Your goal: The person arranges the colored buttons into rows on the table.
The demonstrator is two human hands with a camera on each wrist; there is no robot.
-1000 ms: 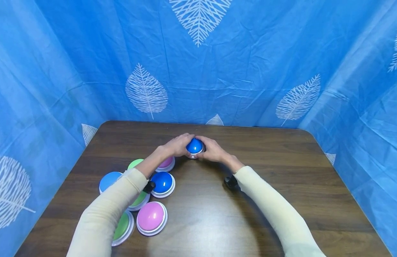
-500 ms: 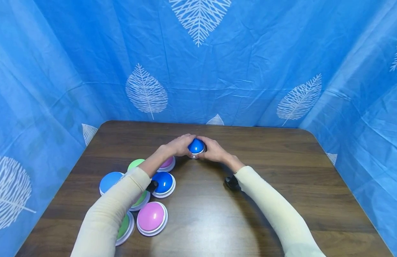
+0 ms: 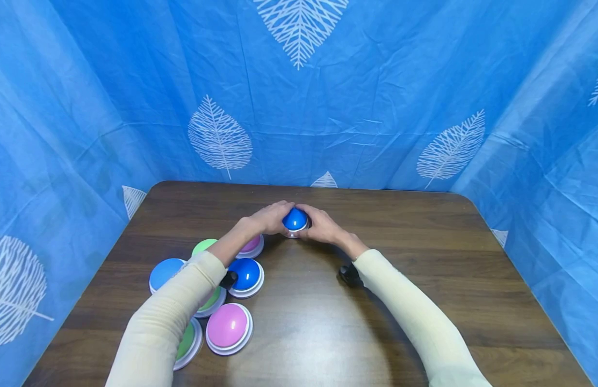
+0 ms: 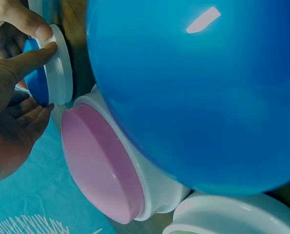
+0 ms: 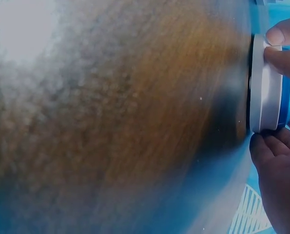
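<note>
Between both hands, near the far side of the table, is a round push button with a blue dome (image 3: pixel 295 220) and a white base (image 5: pixel 264 92). My left hand (image 3: pixel 271 219) grips it from the left, its thumb on the white rim in the left wrist view. From the right, my right hand (image 3: pixel 322 224) holds the other side, fingers curled round the base. The base is at or just over the tabletop; I cannot tell whether it touches. Fingers hide part of the dome. A pink button (image 3: pixel 251 246) lies just left of the left hand, partly under that wrist.
Under and beside the left forearm lie a blue button (image 3: pixel 244 274), a pink button (image 3: pixel 228 326), a light blue one (image 3: pixel 165 273) and several green ones (image 3: pixel 204 246). The brown wooden table (image 3: pixel 424 258) ends at a blue curtain (image 3: pixel 357 107) with white leaves.
Both hands and the held blue button shifted slightly to the right early on. Since half a second ago they have stayed nearly still. The other buttons have not moved.
</note>
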